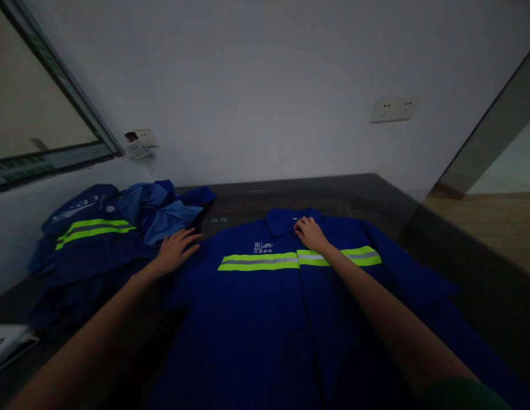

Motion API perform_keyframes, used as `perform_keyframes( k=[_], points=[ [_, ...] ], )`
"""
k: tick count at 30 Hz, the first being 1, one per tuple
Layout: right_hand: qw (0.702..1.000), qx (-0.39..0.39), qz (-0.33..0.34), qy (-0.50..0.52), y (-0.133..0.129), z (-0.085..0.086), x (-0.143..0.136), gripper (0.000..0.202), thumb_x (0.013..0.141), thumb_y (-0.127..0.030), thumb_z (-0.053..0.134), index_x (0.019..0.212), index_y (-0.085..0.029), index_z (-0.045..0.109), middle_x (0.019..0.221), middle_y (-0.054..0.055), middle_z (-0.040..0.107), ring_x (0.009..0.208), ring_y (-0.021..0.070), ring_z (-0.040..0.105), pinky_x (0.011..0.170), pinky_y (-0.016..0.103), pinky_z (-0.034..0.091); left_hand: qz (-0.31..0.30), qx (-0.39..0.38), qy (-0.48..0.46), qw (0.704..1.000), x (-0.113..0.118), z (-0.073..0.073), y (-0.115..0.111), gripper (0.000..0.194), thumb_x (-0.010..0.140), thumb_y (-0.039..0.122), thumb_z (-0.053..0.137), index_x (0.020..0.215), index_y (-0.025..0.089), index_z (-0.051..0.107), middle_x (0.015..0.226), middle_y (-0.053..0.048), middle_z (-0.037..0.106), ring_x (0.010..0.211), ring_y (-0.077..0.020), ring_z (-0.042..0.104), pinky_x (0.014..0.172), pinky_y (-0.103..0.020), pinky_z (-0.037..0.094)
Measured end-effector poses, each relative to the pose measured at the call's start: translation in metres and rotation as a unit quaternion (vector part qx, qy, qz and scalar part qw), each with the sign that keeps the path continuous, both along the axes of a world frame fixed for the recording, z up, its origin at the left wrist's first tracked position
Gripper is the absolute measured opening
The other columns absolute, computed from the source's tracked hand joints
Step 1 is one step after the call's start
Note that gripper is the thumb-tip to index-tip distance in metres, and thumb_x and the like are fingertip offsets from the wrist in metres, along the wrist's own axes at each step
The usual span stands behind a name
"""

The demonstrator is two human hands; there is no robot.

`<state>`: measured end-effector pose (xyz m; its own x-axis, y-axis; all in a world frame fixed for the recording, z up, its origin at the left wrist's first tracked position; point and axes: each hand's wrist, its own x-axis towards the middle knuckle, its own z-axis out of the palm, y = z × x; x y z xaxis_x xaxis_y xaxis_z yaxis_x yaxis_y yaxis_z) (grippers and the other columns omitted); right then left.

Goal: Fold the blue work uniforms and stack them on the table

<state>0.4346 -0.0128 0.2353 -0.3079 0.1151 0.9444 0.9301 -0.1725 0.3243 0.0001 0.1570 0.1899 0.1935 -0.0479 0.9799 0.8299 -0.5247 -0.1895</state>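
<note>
A blue work jacket (pixel 256 313) lies spread front side up, its collar toward the wall and its sleeves out to both sides. A yellow-green reflective band crosses the chest, with a white printed logo above it. My right hand (pixel 311 232) is at the collar opening, fingers bent down with the tips closed on the collar edge. Beside the sleeve on the left, my left hand (pixel 176 250) is open, its fingers spread between the jacket and the clothes pile. Whether it touches the sleeve is unclear.
To the left is a heap of crumpled blue work clothes (pixel 98 245) with a reflective stripe. The dark glossy tabletop (pixel 265 196) runs up to the pale wall. Sockets (pixel 393 109) are on the wall, and a white object (pixel 11 344) sits at the lower left edge.
</note>
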Motion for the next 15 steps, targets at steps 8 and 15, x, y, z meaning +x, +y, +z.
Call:
perform_keyframes(
  k=[8, 15],
  points=[
    [0.999, 0.012, -0.047, 0.010, -0.005, -0.004, -0.008, 0.023, 0.093, -0.024, 0.045, 0.110, -0.018, 0.059, 0.122, 0.013, 0.054, 0.109, 0.0269, 0.046, 0.085, 0.037, 0.042, 0.000, -0.122, -0.020, 0.992, 0.012, -0.039, 0.035, 0.058, 0.093, 0.048, 0.032, 0.147, 0.026, 0.033, 0.155, -0.009, 0.028, 0.142, -0.0305, 0.024, 0.110, -0.054, 0.026],
    [0.998, 0.043, -0.034, 0.036, -0.013, -0.009, -0.036, 0.031, 0.092, -0.018, 0.042, 0.120, -0.017, 0.055, 0.126, 0.015, 0.054, 0.114, 0.0281, 0.045, 0.086, 0.039, 0.044, -0.047, -0.087, -0.192, 0.976, -0.014, -0.049, 0.036, 0.067, 0.088, 0.044, 0.040, 0.140, 0.002, 0.038, 0.140, -0.024, 0.047, 0.130, -0.0311, 0.045, 0.107, -0.043, 0.036]
  ],
)
